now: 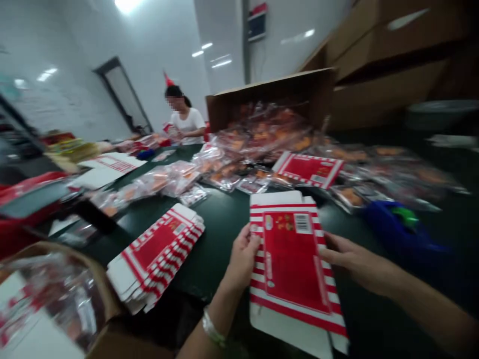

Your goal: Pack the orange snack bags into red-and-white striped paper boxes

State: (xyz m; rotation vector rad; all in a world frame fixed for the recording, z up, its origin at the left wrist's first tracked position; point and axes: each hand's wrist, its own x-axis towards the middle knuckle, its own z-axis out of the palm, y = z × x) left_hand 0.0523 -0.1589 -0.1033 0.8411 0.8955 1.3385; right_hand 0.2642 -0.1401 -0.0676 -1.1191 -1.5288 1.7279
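Head view: the left hand has its fingers clamped on the edge of a flat red-and-white striped carton blank, lifted over the dark desk; the right hand reaches its other edge with fingers extended, a stack of blanks lying at nine o'clock.

A brown corrugated cardboard box lies tipped on its side, with clear plastic bags of orange-coloured contents spread from it across a dark green worktable. A crumpled blue fabric item lies to the right. A co-worker in a white T-shirt stands at the table's far end.
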